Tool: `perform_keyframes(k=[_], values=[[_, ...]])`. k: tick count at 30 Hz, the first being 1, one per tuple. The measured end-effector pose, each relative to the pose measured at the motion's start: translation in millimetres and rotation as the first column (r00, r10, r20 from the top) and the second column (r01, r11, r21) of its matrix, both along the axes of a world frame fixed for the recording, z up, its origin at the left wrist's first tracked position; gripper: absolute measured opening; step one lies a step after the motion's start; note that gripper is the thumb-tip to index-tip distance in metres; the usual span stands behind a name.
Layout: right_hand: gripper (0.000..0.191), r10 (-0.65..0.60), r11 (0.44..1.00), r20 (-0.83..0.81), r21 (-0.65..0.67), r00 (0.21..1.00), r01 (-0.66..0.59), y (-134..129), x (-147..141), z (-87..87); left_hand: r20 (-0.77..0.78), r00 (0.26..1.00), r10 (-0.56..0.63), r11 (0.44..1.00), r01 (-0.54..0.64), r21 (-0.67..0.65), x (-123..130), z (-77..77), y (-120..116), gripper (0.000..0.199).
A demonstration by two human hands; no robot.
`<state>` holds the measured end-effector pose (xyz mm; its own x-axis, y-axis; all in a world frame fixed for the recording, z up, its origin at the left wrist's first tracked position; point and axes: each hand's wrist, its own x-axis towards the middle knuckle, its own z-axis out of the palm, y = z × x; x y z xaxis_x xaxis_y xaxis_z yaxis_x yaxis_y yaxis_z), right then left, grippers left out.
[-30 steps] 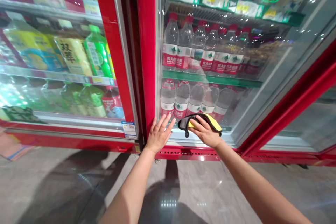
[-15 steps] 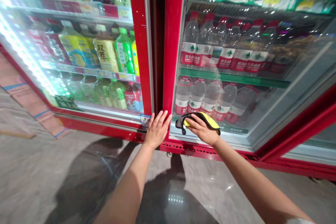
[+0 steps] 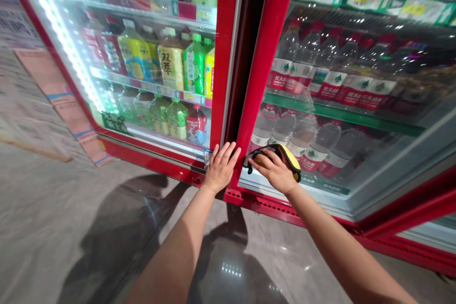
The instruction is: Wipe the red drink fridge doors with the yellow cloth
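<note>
Yellow-and-grey, black-edged fabric cloth [image 3: 292, 157] held in the right hand [image 3: 273, 170], low by the clear glass door [image 3: 384, 152].
Grey end points left, close to the glossy red upright frame [image 3: 265, 57]; glass stretches open rightward; long axis sideways (its top arched). The left hand [image 3: 221, 167], unladen, fingers slightly apart, overlaps the dark gap [image 3: 246, 52].

The left cooler [image 3: 227, 57] and the right cooler [image 3: 261, 66] are separated by a narrow gap [image 3: 245, 42]. Bottles [image 3: 194, 66] are ranged on shelves inside both. Boxes [image 3: 66, 97] are stacked left of the left cooler. The left hand [image 3: 221, 168] is placed before the gap; right of it, a cloth [image 3: 292, 157] is held under the right hand [image 3: 275, 172], at the right cooler's front. Floor [image 3: 32, 228] is seen nearest.
</note>
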<state>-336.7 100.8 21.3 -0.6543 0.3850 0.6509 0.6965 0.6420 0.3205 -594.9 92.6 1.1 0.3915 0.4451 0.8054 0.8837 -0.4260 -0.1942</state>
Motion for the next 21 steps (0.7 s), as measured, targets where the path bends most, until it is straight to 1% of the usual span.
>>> perform_keyframes(k=[3,5,6,7,9,12,14,16,18,20,21], values=[[0.052,-0.032,0.995,-0.144,0.088,0.989,0.045,10,-3,17.3,0.027,1.000,0.008,1.000,-0.008,-0.019,-1,0.7,1,0.067],[0.050,-0.034,0.990,-0.227,0.124,0.973,0.063,16,-16,28.4,0.052,0.999,-0.001,1.000,0.003,-0.027,-1,-0.2,2,0.068],[0.049,-0.030,0.990,-0.234,0.125,0.972,0.061,18,-23,30.7,0.063,0.998,-0.005,1.000,0.007,-0.026,-1,-1.1,2,0.068],[0.050,-0.027,0.992,-0.215,0.117,0.976,0.053,18,-29,30.1,0.070,0.997,-0.008,1.000,0.010,-0.021,-1,-2.2,2,0.067],[0.052,-0.013,0.996,-0.116,0.081,0.993,0.022,17,-35,20.6,0.081,0.997,-0.004,1.000,0.005,-0.018,-1,-4.5,3,0.065],[0.049,0.079,0.996,0.109,0.022,0.991,-0.082,13,-27,0.3,0.079,0.997,-0.004,0.999,0.008,-0.041,-1,-6.2,2,0.066],[0.044,0.123,0.992,0.194,0.018,0.973,-0.129,13,-18,-3.0,0.075,0.997,-0.008,0.999,0.012,-0.044,-2,-5.7,1,0.067],[0.044,0.099,0.992,0.167,0.060,0.981,-0.110,15,-15,6.0,0.081,0.997,-0.009,0.999,0.011,-0.030,-2,-4.9,1,0.067],[0.046,0.051,0.993,0.075,0.106,0.996,-0.059,18,-18,21.3,0.093,0.996,-0.013,1.000,0.015,-0.014,-1,-5.1,2,0.066],[0.048,0.019,0.992,-0.001,0.124,1.000,-0.019,20,-25,33.2,0.103,0.994,-0.028,0.999,0.030,-0.012,-1,-7.1,4,0.063],[0.049,0.011,0.993,-0.019,0.117,1.000,-0.008,20,-29,35.5,0.104,0.994,-0.038,0.999,0.040,-0.016,-1,-9.0,5,0.061]])
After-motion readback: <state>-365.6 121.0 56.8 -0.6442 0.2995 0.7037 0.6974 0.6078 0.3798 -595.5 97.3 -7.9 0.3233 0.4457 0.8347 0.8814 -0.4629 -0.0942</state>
